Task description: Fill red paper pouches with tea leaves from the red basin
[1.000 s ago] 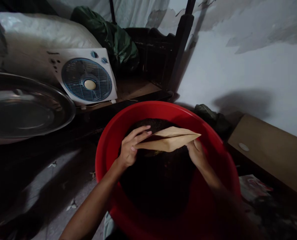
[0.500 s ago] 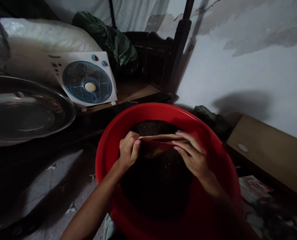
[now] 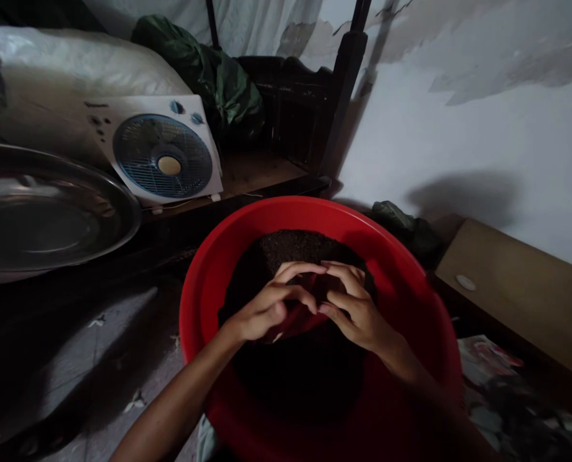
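My left hand point(image 3: 267, 305) and my right hand point(image 3: 358, 305) meet over a big red plastic tub point(image 3: 286, 208), fingertips close together. Between them is a small red paper bag point(image 3: 295, 325), its mouth spread apart and facing up. The fingers of my left hand curve over the bag's rim, the thumb lying along the near side. My right hand pinches the other side of the rim. Shadow hides most of the bag's lower part. Dark, crumbly loose material point(image 3: 305, 245) lies in the tub below; its kind I cannot tell.
A white box fan point(image 3: 204, 147) stands on a wooden platform to the left, beside a wide metal basin point(image 3: 122, 224). Behind them are a green bag point(image 3: 233, 96) and a large plastic-wrapped bundle point(image 3: 88, 61). A tan board point(image 3: 507, 276) holding a small white disc is at right.
The bag's mouth has gone from a flat, stretched slit to a wider opening. My left hand has shifted right, toward my right hand, with its fingers now arched over the rim.
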